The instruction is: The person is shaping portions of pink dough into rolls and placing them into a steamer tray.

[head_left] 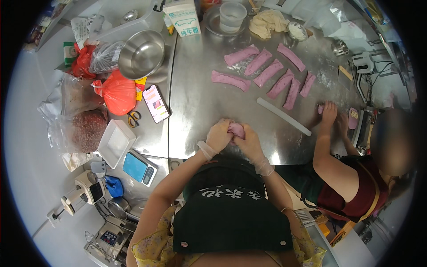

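Observation:
A piece of pink-purple dough [237, 130] is gripped between my two gloved hands, just above the near edge of the steel table. My left hand [220, 135] closes on its left side, in a clear plastic glove. On the other side my right hand [249, 141], gloved too, has its fingers curled round the dough. Parts of the dough are hidden under my fingers. Farther up the table lie several flat pink dough strips [268, 73], some dusted with flour. A pale rolling pin [283, 116] rests slantwise between those strips and my hands.
At right, a co-worker's hand [329, 112] presses a small dough piece. To my left are a phone [155, 103], scissors [134, 118], a white tray [116, 143], a blue-topped scale [138, 167] and a steel bowl [141, 54]. A milk carton [183, 20] stands at the back.

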Tool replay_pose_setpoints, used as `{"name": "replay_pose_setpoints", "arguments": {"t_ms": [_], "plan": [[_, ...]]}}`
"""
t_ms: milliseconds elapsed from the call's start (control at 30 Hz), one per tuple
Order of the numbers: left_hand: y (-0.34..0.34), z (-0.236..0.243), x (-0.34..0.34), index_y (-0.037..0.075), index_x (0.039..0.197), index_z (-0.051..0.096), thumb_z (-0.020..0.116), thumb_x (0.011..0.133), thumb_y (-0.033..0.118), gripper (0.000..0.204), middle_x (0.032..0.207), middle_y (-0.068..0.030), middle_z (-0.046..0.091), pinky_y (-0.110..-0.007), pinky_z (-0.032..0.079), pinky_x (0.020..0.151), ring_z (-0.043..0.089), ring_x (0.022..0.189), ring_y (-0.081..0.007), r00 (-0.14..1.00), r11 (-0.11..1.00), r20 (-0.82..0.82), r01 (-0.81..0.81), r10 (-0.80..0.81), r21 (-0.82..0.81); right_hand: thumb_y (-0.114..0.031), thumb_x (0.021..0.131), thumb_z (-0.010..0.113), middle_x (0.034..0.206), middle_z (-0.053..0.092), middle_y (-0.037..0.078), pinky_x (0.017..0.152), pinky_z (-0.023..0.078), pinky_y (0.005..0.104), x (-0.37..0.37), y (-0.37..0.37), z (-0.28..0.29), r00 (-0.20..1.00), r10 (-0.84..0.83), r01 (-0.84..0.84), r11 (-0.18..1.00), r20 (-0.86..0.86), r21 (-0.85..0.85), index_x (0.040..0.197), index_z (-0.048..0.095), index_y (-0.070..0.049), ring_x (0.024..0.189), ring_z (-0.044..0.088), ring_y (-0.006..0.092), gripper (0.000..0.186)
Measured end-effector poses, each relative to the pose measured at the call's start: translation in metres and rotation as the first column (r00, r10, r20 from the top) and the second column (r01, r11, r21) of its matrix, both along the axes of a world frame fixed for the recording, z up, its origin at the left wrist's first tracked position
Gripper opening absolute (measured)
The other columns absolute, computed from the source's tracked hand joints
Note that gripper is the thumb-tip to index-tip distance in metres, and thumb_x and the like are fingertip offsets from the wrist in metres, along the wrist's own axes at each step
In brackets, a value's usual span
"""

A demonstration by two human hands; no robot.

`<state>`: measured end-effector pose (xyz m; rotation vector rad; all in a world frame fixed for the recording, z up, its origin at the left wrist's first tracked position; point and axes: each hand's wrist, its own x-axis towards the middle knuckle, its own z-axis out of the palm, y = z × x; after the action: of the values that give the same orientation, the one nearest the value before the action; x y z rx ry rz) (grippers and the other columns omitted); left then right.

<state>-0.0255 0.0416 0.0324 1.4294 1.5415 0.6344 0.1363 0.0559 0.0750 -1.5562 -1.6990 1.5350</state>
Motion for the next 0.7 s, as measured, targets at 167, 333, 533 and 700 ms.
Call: {"name": "replay_pose_setpoints", "arguments": {"t_ms": [167, 333, 533, 700], "plan": [[0.004, 0.020, 0.004, 0.000, 0.116, 0.063, 0.058, 0.082, 0.004, 0.034, 0.097, -0.0220, 0.070, -0.039, 0.057, 0.073, 0.071, 0.084, -0.0326, 0.992, 0.994, 0.103, -0.058, 0.068, -0.091, -0.020, 0.089, 0.063, 0.100, 0.066, 0.025, 0.082, 0.052, 0.0416, -0.003, -0.001, 0.002, 0.996, -0.031, 0.040, 0.994, -0.088, 0.102, 0.120, 0.055, 0.000, 0.094, 0.067, 0.0386, 0.037], [0.007, 0.012, 0.002, -0.002, 0.116, 0.063, 0.054, 0.085, 0.000, 0.032, 0.092, -0.0187, 0.071, -0.034, 0.059, 0.071, 0.072, 0.079, -0.0249, 0.996, 0.977, 0.082, 0.055, -0.038, -0.206, -0.023, 0.095, 0.061, 0.110, 0.064, 0.025, 0.088, 0.051, 0.0386, -0.010, 0.010, 0.027, 0.978, 0.098, -0.089, 0.995, 0.183, -0.054, 0.128, 0.051, 0.001, 0.102, 0.065, 0.0345, 0.042], [-0.002, -0.033, -0.003, -0.001, 0.104, 0.067, 0.056, 0.083, 0.014, 0.029, 0.092, -0.0207, 0.071, -0.040, 0.055, 0.080, 0.071, 0.086, -0.0333, 0.770, 0.912, 0.572, -0.032, 0.284, -0.410, -0.021, 0.090, 0.068, 0.120, 0.062, 0.016, 0.094, 0.050, 0.0338, 0.004, 0.012, 0.005, 0.971, -0.027, -0.018, 0.982, -0.238, -0.185, 0.135, 0.047, 0.001, 0.112, 0.060, 0.0227, 0.054], [0.000, -0.027, -0.006, -0.003, 0.105, 0.066, 0.052, 0.084, 0.012, 0.030, 0.092, -0.0171, 0.072, -0.038, 0.055, 0.079, 0.071, 0.084, -0.0281, 0.793, 0.958, 0.570, -0.057, 0.216, -0.282, -0.016, 0.084, 0.074, 0.125, 0.059, 0.014, 0.096, 0.048, 0.0326, -0.001, 0.019, 0.025, 0.972, -0.038, -0.018, 0.972, -0.232, -0.236, 0.139, 0.044, 0.001, 0.115, 0.058, 0.0210, 0.064]]}}
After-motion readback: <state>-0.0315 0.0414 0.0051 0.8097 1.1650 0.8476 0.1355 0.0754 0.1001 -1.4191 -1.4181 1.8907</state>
